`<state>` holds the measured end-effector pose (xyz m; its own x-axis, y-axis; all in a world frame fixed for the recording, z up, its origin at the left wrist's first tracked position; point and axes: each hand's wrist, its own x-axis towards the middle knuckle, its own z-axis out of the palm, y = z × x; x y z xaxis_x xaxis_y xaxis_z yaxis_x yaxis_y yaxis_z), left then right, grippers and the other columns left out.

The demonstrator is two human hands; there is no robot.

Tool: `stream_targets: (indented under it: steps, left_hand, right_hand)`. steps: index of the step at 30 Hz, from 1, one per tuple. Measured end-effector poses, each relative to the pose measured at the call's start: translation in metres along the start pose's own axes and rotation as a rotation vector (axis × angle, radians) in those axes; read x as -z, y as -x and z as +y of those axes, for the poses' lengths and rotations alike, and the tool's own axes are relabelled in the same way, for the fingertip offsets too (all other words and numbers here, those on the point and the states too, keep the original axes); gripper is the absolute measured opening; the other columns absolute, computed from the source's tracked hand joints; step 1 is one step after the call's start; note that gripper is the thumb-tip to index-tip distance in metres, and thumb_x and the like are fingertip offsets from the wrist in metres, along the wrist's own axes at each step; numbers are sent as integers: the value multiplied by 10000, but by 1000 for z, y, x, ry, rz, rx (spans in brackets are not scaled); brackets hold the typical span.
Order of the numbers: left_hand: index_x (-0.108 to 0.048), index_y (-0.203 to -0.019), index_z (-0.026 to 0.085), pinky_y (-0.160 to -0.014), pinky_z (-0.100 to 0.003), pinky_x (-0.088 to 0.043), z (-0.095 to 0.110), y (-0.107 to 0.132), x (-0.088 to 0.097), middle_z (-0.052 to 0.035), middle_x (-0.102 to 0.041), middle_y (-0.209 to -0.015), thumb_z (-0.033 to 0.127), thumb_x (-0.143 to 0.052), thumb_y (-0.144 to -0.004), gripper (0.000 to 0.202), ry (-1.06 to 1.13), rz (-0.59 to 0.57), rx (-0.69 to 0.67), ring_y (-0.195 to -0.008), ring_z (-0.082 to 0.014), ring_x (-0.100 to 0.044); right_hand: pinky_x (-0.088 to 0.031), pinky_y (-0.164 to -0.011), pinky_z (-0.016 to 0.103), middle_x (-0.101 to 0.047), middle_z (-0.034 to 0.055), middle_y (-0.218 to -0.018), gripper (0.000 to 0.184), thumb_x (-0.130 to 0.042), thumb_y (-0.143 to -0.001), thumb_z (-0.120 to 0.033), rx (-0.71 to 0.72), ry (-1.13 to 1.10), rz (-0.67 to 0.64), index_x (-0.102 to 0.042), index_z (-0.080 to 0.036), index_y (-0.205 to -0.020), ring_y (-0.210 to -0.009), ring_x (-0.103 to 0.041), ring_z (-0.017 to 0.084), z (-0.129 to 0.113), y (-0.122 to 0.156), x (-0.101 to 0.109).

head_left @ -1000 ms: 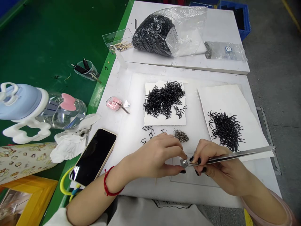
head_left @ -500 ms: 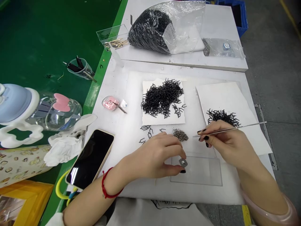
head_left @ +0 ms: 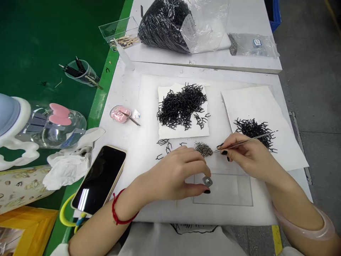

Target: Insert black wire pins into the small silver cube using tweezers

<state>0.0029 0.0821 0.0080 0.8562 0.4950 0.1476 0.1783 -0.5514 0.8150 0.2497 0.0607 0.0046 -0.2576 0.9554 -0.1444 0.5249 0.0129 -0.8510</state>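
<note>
My left hand (head_left: 181, 174) pinches a small grey metal piece (head_left: 207, 181) with a pale square in its middle, between thumb and forefinger. My right hand (head_left: 246, 153) grips a pair of thin metal tweezers (head_left: 255, 137), whose tips reach the edge of a small heap of tiny brown-grey grains (head_left: 203, 149). Beneath the left fingertips and to their right lies a shallow clear plastic tray (head_left: 226, 205). Many black forked pieces (head_left: 182, 105) are heaped on a white paper beyond the grains. A smaller pile of black forked pieces (head_left: 252, 128) lies behind my right hand, partly hidden by it.
To the left are a phone (head_left: 99, 179), a pink dish (head_left: 119, 113) with a metal tool across it and a large bottle (head_left: 61, 124). A bag of black pieces (head_left: 165, 28) and a small clear bag (head_left: 255, 44) lie on the raised board behind.
My right hand has moved left, bringing the tweezer tips from beside the grains to the heap's edge. The left hand keeps hold of the grey piece. The view has shifted slightly.
</note>
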Motion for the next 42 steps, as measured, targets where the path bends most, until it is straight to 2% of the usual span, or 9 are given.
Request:
stream_targets:
  steps: [5,15,18,21,23,25,29,32,42]
  left_hand:
    - [-660,-941,154,-791,-321,-443,0,0,1,-62,-638,-921,231,-677,-854,117,0,5,-4,-829,-175,-586]
    - [-661,-945,165,-788,-325,-454,0,0,0,-62,-639,-928,226,-680,-848,116,-2,4,4,-823,-176,-588]
    - [-658,-943,168,-792,-320,-457,0,0,1,-63,-644,-927,234,-676,-852,114,-2,8,-1,-821,-175,-590]
    - [-665,-948,163,-787,-310,-455,0,-1,1,-65,-648,-930,230,-678,-853,117,5,14,-19,-821,-173,-592]
    - [-673,-953,160,-777,-302,-453,0,-1,1,-62,-648,-927,232,-679,-855,121,9,17,-30,-815,-168,-589]
    - [-679,-954,154,-769,-297,-451,0,-1,1,-59,-645,-919,233,-685,-852,129,11,18,-36,-805,-162,-584]
    - [-676,-948,146,-780,-298,-457,0,-1,1,-60,-643,-914,229,-695,-842,136,9,20,-41,-811,-164,-590]
    - [-665,-949,160,-783,-303,-460,0,-1,1,-58,-648,-913,244,-687,-849,133,1,21,-40,-822,-171,-597]
    - [-674,-946,135,-762,-304,-438,0,-1,1,-67,-647,-901,229,-699,-839,144,2,23,-39,-796,-169,-584]
  right_hand:
    - [-479,-483,243,-659,51,-837,156,-540,-878,-161,-2,14,-5,-686,-182,-827,-620,-602,134,1,0,0]
    - [-493,-483,248,-667,51,-844,130,-572,-877,-151,-15,-17,10,-695,-181,-847,-608,-602,135,3,1,-1]
    - [-476,-461,232,-663,45,-835,136,-588,-873,-117,3,-73,39,-700,-187,-838,-582,-595,120,2,2,1]
    - [-508,-495,214,-657,27,-842,142,-596,-887,-109,69,-203,71,-674,-228,-889,-630,-618,116,-3,9,4]
    - [-534,-519,207,-662,14,-829,150,-597,-901,-124,133,-321,32,-649,-264,-912,-702,-646,129,-9,16,4]
    - [-549,-512,205,-677,6,-803,165,-593,-912,-128,180,-431,-69,-639,-286,-919,-722,-668,138,-15,24,3]
    - [-570,-524,220,-690,35,-866,197,-576,-918,-101,197,-537,-244,-659,-279,-944,-716,-696,147,-21,32,-5]
    - [-576,-567,230,-679,56,-911,212,-559,-924,-87,199,-546,-265,-663,-262,-982,-775,-705,159,-19,31,-10]
    - [-589,-643,247,-665,27,-868,287,-543,-910,-22,218,-545,-276,-638,-280,-995,-803,-696,144,-16,30,-10]
